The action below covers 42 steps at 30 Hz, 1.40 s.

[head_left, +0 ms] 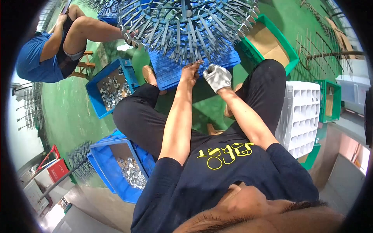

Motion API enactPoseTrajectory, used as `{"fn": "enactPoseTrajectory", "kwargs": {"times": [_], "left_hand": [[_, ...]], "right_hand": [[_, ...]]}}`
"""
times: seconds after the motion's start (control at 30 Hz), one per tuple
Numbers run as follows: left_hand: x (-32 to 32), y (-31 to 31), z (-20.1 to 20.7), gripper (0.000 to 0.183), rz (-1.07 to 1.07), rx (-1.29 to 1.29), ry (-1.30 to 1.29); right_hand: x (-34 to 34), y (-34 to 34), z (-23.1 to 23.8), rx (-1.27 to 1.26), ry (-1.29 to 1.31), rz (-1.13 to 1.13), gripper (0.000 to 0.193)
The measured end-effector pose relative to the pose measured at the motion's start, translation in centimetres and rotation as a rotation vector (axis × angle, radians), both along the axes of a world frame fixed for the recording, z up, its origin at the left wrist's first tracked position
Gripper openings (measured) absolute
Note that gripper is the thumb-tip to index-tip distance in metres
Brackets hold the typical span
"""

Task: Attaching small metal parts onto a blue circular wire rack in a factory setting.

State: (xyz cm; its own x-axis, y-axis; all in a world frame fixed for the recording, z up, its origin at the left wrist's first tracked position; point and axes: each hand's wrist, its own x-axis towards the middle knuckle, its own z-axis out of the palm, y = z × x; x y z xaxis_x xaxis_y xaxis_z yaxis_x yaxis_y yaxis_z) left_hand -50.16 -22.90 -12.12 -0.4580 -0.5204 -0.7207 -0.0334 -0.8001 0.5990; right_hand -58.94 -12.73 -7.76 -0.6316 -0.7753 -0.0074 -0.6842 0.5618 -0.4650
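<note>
A round rack (186, 25) hung with many grey metal strips and hooks fills the top middle. At its near lower edge, my bare left hand (189, 73) is closed, with a small metal piece (200, 62) at its fingertips. Close beside it on the right, my right hand (218, 78) wears a pale grey glove. Its fingers are curled together near the hanging hooks, and what they pinch is too small to make out. Under the rack and both hands lies a blue plastic crate (165, 73) with a grid surface.
Blue bins with small metal parts stand at the left (93, 93) and lower left (103, 163). A green crate (289, 50) lined with cardboard is at upper right. Beside my right leg stands a white compartmented block (287, 120). Another person (46, 54) sits at upper left.
</note>
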Motion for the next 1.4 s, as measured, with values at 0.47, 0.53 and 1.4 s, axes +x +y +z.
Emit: {"fn": "enactPoseTrajectory", "kwargs": {"times": [0.47, 0.53, 1.4], "left_hand": [[-0.3, -0.6, -2.4, 0.011, 0.068, -0.009, 0.030], [-0.4, -0.6, -2.7, 0.010, 0.081, -0.012, 0.034], [-1.4, -0.5, -5.1, 0.005, 0.202, -0.039, 0.082]], "right_hand": [[-0.1, -0.3, -1.2, -0.106, 0.117, 0.045, 0.023], [0.0, -0.3, -1.2, -0.101, 0.113, 0.036, 0.023], [0.2, 0.0, 0.3, -0.189, 0.184, 0.101, 0.020]]}}
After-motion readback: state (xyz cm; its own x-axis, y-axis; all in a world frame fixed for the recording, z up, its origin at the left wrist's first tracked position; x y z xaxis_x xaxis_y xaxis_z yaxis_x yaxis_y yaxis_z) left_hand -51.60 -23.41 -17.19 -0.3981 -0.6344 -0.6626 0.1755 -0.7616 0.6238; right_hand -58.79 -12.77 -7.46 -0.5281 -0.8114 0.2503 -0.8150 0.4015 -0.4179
